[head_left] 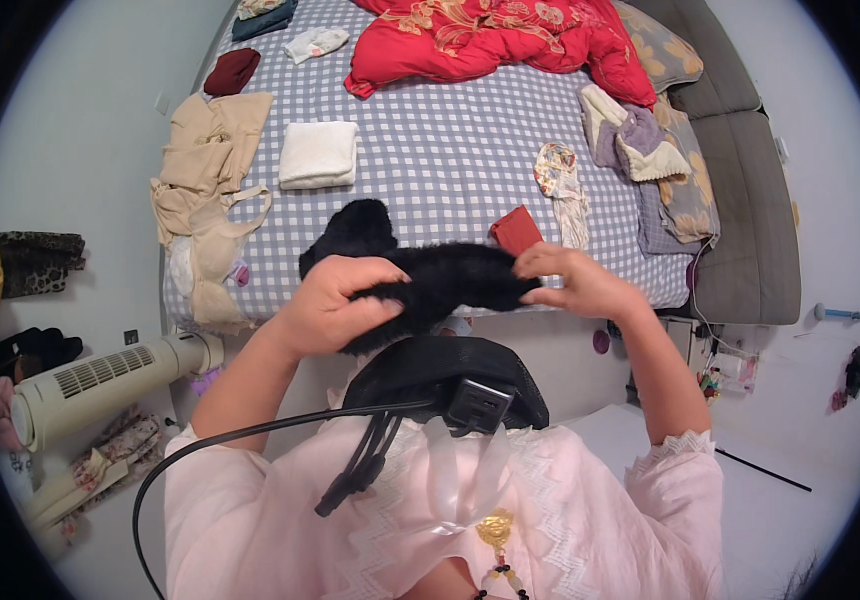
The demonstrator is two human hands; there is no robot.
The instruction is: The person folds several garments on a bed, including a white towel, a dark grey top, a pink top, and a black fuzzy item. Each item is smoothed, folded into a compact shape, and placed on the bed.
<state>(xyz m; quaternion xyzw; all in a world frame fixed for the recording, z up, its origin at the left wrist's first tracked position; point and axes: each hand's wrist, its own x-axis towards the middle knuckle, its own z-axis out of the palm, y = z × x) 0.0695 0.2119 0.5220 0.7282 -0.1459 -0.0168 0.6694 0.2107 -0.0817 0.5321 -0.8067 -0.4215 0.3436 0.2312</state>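
Note:
A black fluffy garment [445, 274] stretches between my two hands at the near edge of the bed. My left hand [347, 300] grips its left part, thumb and fingers pinching the pile. At the garment's right end is my right hand [568, 281], its thumb and fingers around the edge, slightly blurred. Another lobe of black fluff lies on the checked sheet beyond my left hand. Just past my right fingers sits a folded red cloth [517, 231]. A folded white towel [318, 154] lies farther off on the sheet.
Beige garments [212, 150] and a beige bra [212, 244] lie at the bed's left side. A red quilt [490, 37] covers the far part. Patterned baby clothing [568, 195] and a purple-and-cream garment [628, 139] are on the right. A tower fan [114, 375] stands at the lower left.

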